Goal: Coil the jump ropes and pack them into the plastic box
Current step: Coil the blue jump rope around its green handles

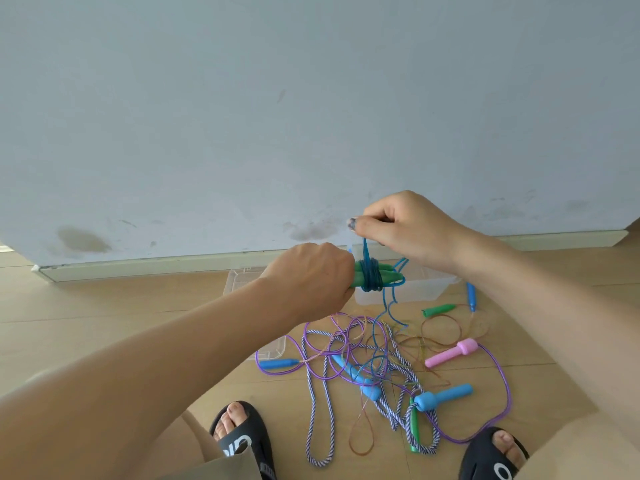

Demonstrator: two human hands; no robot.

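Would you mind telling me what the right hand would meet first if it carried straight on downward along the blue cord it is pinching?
Probably the green handles held by the left hand, where the blue cord is wound. The clear plastic box lies beyond; depth is unclear.

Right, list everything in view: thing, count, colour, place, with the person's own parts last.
green handles: two held together, green, in the left hand, wrapped by blue rope
plastic box: one, clear, on the floor by the wall, behind the hands
clear lid: one, left of the box
rope pile: tangled purple, striped, blue and brownish ropes, on the floor in front of the feet
pink handle: one, right of the pile
blue handles: several, in and around the pile
loose green handle: one, near the box
sandals: two, black, on the feet
left hand: grips the green handles
right hand: pinches the blue rope above them
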